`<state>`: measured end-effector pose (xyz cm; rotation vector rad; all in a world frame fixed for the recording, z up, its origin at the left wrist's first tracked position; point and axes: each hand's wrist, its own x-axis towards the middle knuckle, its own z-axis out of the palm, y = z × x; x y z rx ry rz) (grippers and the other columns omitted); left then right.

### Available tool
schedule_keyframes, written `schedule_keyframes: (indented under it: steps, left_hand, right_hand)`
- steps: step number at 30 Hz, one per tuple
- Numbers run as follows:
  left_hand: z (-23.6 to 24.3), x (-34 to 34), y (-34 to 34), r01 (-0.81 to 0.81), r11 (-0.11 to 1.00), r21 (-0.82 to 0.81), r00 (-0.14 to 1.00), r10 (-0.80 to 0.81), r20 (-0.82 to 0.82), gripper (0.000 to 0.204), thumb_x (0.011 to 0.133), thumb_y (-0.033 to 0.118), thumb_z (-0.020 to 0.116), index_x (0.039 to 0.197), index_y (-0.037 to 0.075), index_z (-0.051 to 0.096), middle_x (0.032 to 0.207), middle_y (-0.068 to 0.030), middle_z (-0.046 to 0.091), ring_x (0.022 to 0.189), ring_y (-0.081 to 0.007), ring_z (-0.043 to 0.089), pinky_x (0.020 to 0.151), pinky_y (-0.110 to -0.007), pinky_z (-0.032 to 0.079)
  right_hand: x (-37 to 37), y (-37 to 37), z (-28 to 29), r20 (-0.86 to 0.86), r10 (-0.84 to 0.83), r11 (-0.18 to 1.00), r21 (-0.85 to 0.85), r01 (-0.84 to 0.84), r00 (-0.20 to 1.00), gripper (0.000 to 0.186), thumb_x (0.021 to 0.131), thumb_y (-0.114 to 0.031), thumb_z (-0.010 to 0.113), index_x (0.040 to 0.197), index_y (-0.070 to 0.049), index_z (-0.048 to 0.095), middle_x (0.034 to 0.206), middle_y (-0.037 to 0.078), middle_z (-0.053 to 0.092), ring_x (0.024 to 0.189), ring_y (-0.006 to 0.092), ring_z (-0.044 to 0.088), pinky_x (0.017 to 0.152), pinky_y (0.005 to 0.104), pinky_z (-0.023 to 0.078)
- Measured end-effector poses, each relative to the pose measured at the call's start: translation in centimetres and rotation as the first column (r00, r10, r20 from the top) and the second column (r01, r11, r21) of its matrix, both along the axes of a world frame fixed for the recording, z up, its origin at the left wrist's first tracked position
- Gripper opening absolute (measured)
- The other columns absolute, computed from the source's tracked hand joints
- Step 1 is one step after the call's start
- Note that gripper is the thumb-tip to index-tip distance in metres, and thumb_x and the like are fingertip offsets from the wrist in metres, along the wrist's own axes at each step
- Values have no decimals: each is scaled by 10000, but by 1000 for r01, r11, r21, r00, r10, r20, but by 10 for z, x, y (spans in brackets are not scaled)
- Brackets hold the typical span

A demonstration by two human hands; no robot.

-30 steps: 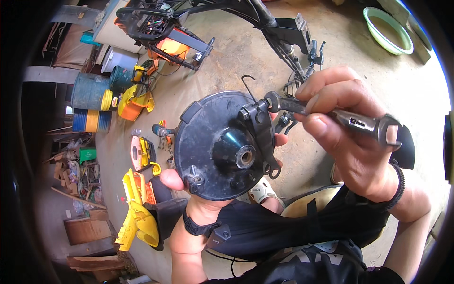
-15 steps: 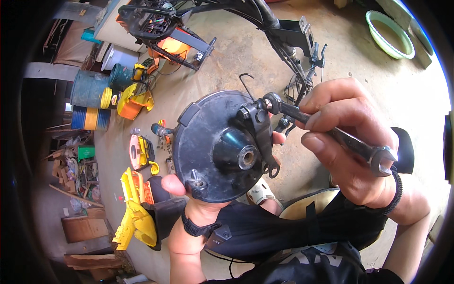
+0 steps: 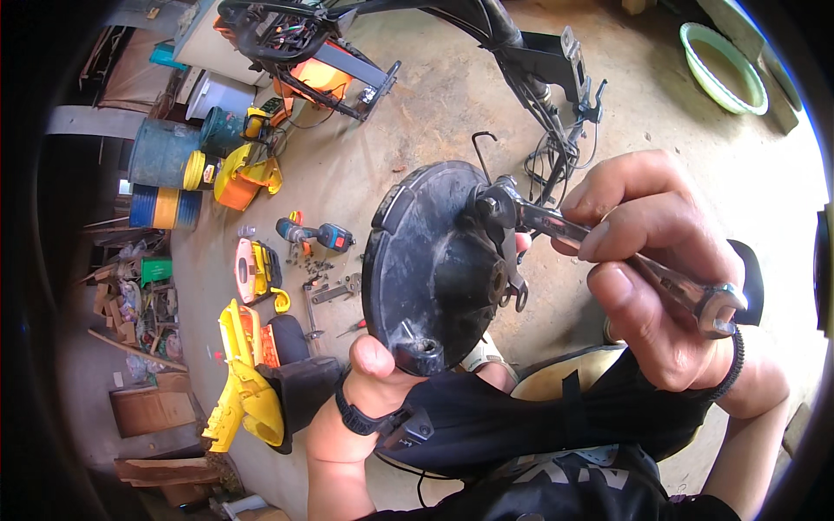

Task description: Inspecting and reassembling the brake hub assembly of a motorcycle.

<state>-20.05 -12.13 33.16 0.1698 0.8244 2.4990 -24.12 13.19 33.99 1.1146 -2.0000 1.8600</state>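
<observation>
A round black drum brake plate (image 3: 426,260), with a hub in its middle, is tilted up in front of me. My left hand (image 3: 378,369) grips it from below and behind; the thumb shows at its lower left rim, and most of the fingers are hidden. On the plate's upper right sits a small metal brake lever (image 3: 508,260) with bolts. My right hand (image 3: 656,252) is closed around a combination wrench (image 3: 647,265). The wrench's far end meets the bolt by the lever, while its open end points toward my right wrist. A thin bent wire (image 3: 481,152) sticks up behind the plate.
A cordless drill (image 3: 317,234), small loose parts and tools lie on the floor at left. Yellow plastic panels (image 3: 252,391) stand nearby. A black vehicle frame (image 3: 495,35) with cables spans the far side; a pale green basin (image 3: 723,69) sits far right.
The brake plate has turned to a more edge-on angle and shifted slightly right. My right hand and the wrench have moved a little right and down, with the wrench still at the bolt.
</observation>
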Motion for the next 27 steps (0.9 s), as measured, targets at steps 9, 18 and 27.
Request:
schedule_keyframes:
  steps: [9, 18, 27]
  left_hand:
    - [21, 19, -5, -51, 864, -502, 993, 96, 63, 1515, 573, 655, 982, 1685, -8, 196, 1646, -243, 423, 1486, -301, 480, 1195, -420, 454]
    - [17, 20, -13, -21, 858, -514, 997, 57, 56, 1495, 580, 658, 977, 1675, -24, 222, 1620, -230, 452, 1441, -268, 510, 1124, -395, 496]
    - [15, 13, -17, 29, 838, -545, 993, -88, -83, 1448, 601, 643, 968, 1659, -45, 258, 1565, -207, 500, 1359, -227, 549, 1015, -368, 549]
  right_hand:
    - [4, 2, 5, 139, 34, 999, 19, -37, 990, 139, 1036, -172, 659, 1091, -44, 660, 1203, 171, 566, 1113, 272, 662, 974, 418, 583]
    - [1, 7, 10, 108, 60, 997, 37, -64, 992, 231, 1103, -270, 574, 1055, -64, 666, 1206, 176, 607, 1139, 303, 677, 989, 440, 581]
    - [4, 6, 5, 65, 221, 975, -23, -220, 973, 436, 1142, -399, 475, 856, -97, 604, 1043, 152, 723, 816, 200, 733, 816, 370, 627]
